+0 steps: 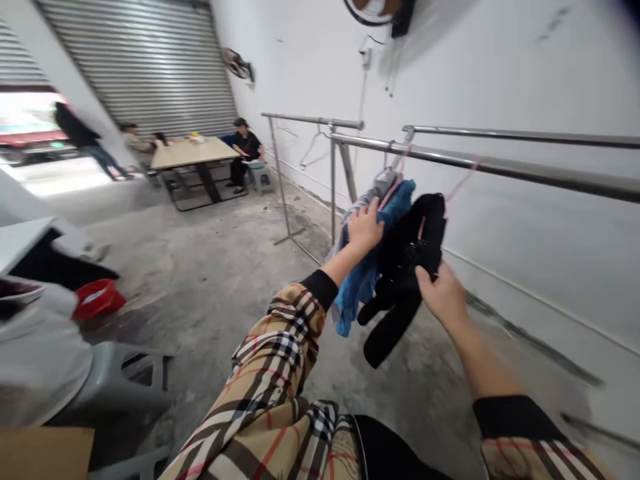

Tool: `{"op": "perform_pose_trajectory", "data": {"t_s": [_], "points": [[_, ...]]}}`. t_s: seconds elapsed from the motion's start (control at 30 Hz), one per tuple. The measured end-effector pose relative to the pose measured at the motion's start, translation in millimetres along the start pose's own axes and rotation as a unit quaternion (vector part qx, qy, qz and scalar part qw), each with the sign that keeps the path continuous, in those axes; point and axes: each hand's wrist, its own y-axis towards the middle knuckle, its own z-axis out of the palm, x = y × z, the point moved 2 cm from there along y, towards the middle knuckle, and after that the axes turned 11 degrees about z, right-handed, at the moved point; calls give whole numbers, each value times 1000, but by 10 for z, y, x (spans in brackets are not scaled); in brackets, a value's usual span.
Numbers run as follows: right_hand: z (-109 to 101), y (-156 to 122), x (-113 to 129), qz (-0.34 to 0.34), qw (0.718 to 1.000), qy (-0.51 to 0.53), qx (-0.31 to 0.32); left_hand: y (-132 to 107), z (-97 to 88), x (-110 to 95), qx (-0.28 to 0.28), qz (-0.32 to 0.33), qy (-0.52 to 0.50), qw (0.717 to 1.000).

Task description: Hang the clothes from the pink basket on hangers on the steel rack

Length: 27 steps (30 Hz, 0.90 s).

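Observation:
A black long-sleeved garment (400, 273) hangs from a pink hanger (463, 181) on the metal rail. My right hand (443, 293) pinches its right-hand edge between thumb and fingers. Just left of it hangs a blue garment (361, 277), and my left hand (365, 227) is closed over its upper part, the fingertips near the hanger. Behind these, a grey garment (384, 181) shows only in part. Hooks of their hangers sit close together on the rail.
The silver clothes rail (500, 167) runs along the white wall. A second rack (300, 120) holds a bare hanger (317, 150). People sit by a table (195, 153) at the back. At left are a grey stool (125, 380) and a red bag (99, 299).

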Motion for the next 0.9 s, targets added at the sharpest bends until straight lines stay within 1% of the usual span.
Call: {"op": "perform_pose_trajectory", "data": {"t_s": [0.07,0.1,0.17,0.23,0.27,0.3,0.33,0.4,0.43,0.5,0.57,0.6,0.67,0.7,0.77,0.83,0.9], "points": [[-36,-136,-135,-16,999,31,1,-132,-11,-132,-58,33,-37,997],[-52,-225,-244,-13,999,31,4,-221,-6,-213,-89,61,-71,992],[-76,-457,-556,13,1000,12,16,-459,33,-401,-149,139,-151,967],[-93,-776,-987,58,998,-10,35,-784,110,-604,-217,202,-218,930],[-100,-970,-1237,86,995,-16,47,-971,170,-713,-241,235,-250,908],[-106,-1187,-1500,120,991,-18,61,-1168,246,-826,-251,273,-284,884],[-114,-1426,-1768,160,984,-21,74,-1369,337,-941,-244,310,-318,862],[-145,-1965,-2275,252,963,-30,88,-1765,554,-1164,-179,360,-381,833],[-169,-2260,-2500,304,947,-41,92,-1957,670,-1267,-131,379,-405,822],[-233,-2883,-2862,413,903,-64,99,-2324,905,-1447,-9,407,-429,806],[-319,-3509,-3109,511,850,-76,101,-2667,1129,-1586,127,436,-423,784],[-369,-3808,-3199,552,824,-78,97,-2826,1230,-1641,189,449,-417,767],[-473,-4351,-3340,621,775,-79,82,-3113,1409,-1733,294,467,-400,732],[-525,-4587,-3402,649,753,-80,72,-3240,1486,-1776,334,468,-390,719],[-620,-4970,-3527,690,717,-81,52,-3464,1616,-1866,397,462,-365,704],[-703,-5231,-3659,717,692,-82,41,-3665,1715,-1968,437,455,-346,695],[-774,-5389,-3794,731,677,-81,40,-3854,1791,-2078,462,445,-341,687]]}}
